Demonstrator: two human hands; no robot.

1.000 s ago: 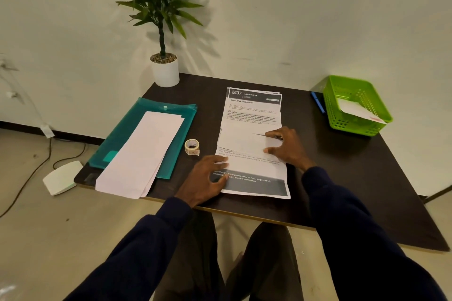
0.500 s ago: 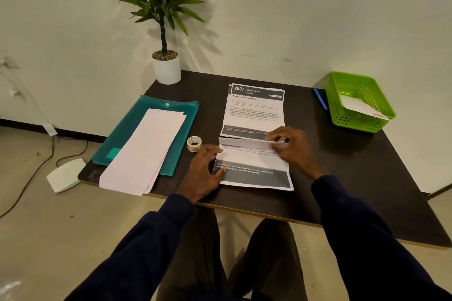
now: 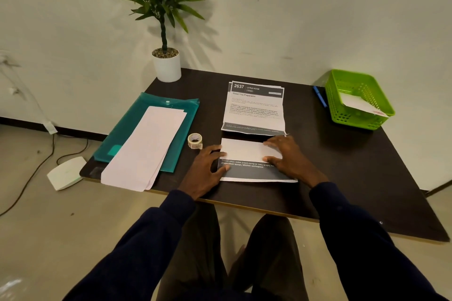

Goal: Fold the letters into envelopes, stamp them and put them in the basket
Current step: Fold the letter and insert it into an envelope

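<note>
Fingers (image 3: pixel 272 142) of left hand (image 3: pixel 208 169) and right hand (image 3: pixel 291 157) lie straight, apparently pressing folded letter (image 3: pixel 244 151)

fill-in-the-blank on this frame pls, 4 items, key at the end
1. The left hand and the right hand both rest on a partly folded ___.
2. The small roll stands just to the ___ of that sheet.
3. The basket is ___ and holds an envelope.
4. The pale envelopes lie on a teal ___.

Missing words: letter; left; green; folder.
</note>
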